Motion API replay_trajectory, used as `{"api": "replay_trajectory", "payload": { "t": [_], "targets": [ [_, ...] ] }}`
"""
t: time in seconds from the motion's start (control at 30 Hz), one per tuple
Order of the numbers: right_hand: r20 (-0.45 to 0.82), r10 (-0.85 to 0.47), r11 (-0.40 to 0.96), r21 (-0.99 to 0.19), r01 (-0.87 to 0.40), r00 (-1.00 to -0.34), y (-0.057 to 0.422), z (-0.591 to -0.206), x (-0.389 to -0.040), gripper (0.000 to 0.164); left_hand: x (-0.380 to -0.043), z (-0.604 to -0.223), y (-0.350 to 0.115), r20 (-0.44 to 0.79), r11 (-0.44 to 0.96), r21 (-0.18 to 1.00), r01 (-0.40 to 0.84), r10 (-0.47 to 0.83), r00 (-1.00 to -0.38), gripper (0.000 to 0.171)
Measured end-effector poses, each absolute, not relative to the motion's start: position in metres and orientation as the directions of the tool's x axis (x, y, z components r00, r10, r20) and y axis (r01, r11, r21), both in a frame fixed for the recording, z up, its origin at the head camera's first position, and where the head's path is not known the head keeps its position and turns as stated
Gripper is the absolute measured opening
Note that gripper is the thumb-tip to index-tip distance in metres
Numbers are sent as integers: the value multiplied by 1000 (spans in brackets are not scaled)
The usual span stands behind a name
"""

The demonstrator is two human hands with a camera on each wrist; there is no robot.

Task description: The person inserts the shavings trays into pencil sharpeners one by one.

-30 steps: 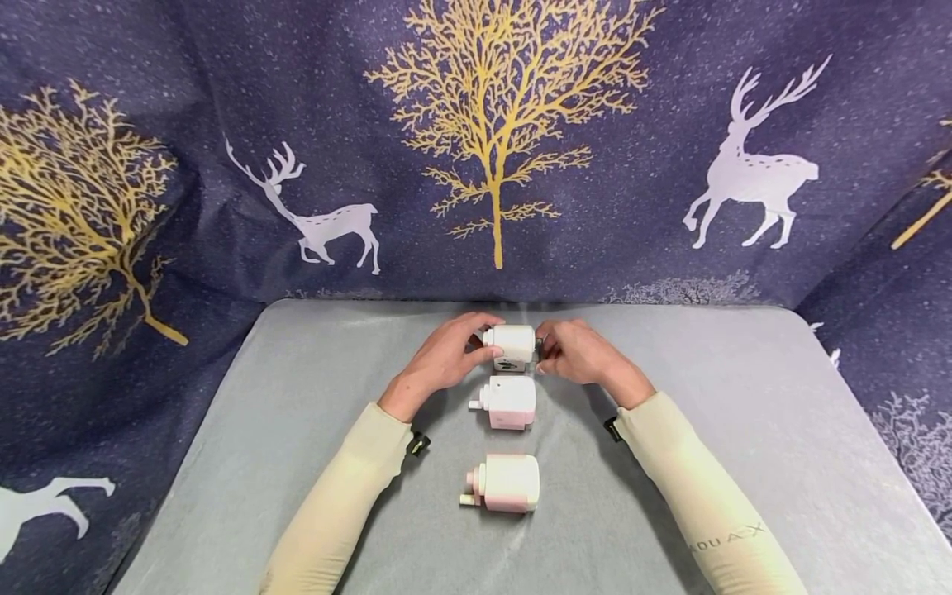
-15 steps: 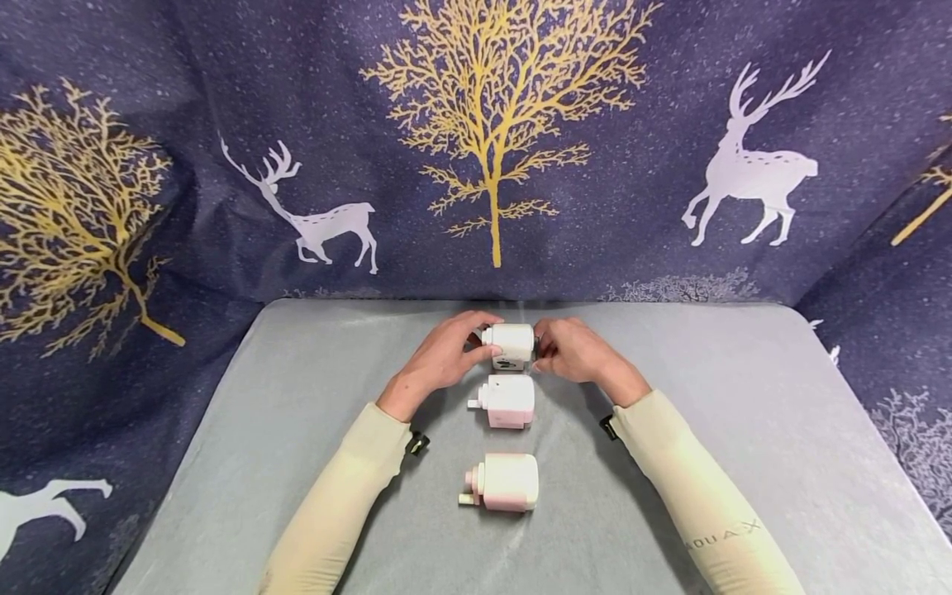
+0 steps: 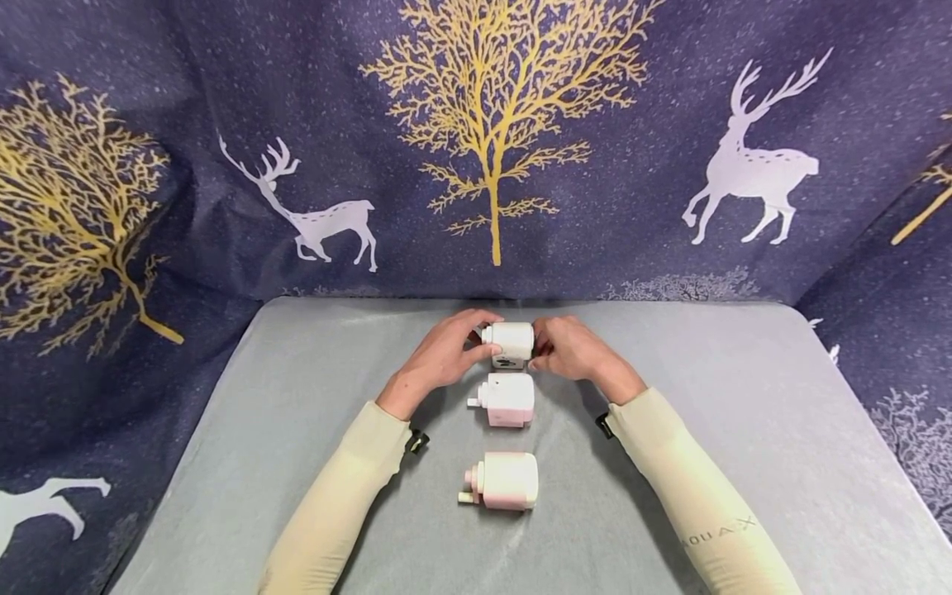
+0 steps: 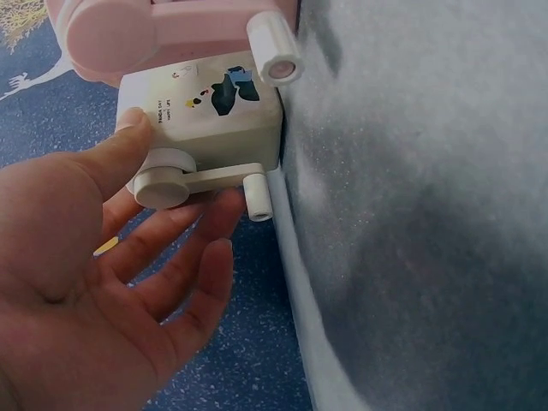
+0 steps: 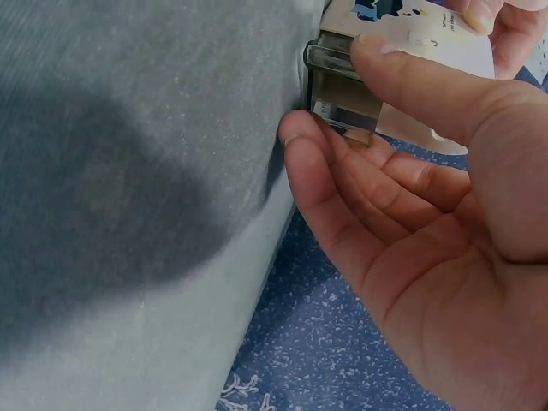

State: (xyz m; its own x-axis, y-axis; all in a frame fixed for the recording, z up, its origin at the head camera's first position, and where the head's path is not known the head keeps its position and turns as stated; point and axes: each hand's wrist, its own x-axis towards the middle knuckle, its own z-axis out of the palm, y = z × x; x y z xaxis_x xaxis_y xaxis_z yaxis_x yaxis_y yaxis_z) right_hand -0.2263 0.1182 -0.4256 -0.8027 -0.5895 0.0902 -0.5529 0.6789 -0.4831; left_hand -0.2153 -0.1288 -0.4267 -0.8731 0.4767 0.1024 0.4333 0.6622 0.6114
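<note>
A white hand-crank pencil sharpener (image 3: 513, 337) with a panda print lies between both hands near the table's far edge. My left hand (image 3: 445, 351) grips its crank end, thumb on the printed side and fingers around the other side. In the left wrist view the crank handle (image 4: 259, 197) points toward the palm. My right hand (image 3: 571, 350) is at the opposite end, pinching a clear shavings drawer (image 5: 332, 60) between thumb and fingers. The drawer's front edge stands out from the body in the right wrist view.
Two pink-and-white crank sharpeners stand in line nearer me, one close behind the white one (image 3: 511, 401) and another (image 3: 510, 481) farther forward. The grey table (image 3: 312, 364) ends just beyond the hands, against a dark blue cloth (image 3: 431, 281) with deer and trees.
My right hand has shifted slightly left toward the white sharpener, and the gap at its drawer end has narrowed. My left hand keeps its grip in place.
</note>
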Motion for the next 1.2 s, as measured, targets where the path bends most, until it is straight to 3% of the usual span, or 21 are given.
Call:
{"api": "replay_trajectory", "payload": {
  "t": [0.23, 1.2],
  "targets": [
    [67, -569, 688, -508, -519, -820, 115, -423, -227, 23, -216, -422, -130, 96, 666, 609, 431, 477, -874, 47],
    [-23, -512, 748, -502, -433, -859, 105, -422, -226, 31, -214, -424, -130, 86, 680, 591, 434, 482, -872, 47]
  ]
}}
